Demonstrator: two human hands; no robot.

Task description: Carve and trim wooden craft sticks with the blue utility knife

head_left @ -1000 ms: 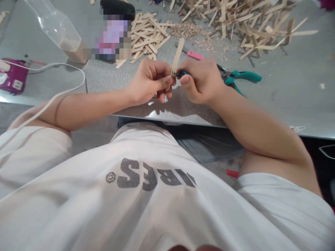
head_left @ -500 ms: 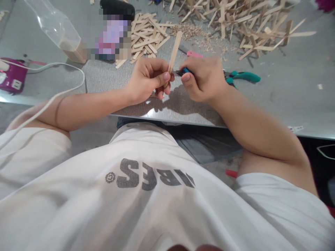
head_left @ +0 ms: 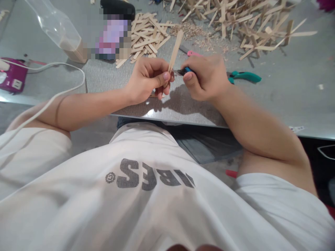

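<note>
My left hand point(head_left: 149, 80) is closed around the lower end of a flat wooden craft stick point(head_left: 175, 48), which points up and away from me. My right hand point(head_left: 205, 77) is closed on a small blue-handled cutter point(head_left: 185, 71) whose tip rests against the stick near my left thumb. Both hands hover over the near edge of the grey table point(head_left: 288, 94).
Teal-handled pliers point(head_left: 243, 76) and a pink tool point(head_left: 195, 53) lie just behind my right hand. Heaps of wooden sticks point(head_left: 148, 36) and cut pieces point(head_left: 251, 24) cover the far table. A purple device point(head_left: 10, 75) with a white cable point(head_left: 65, 92) sits at the left, beside a plastic bag point(head_left: 56, 28).
Both hands shifted slightly away from me, and the stick tilted a little; the grips are the same.
</note>
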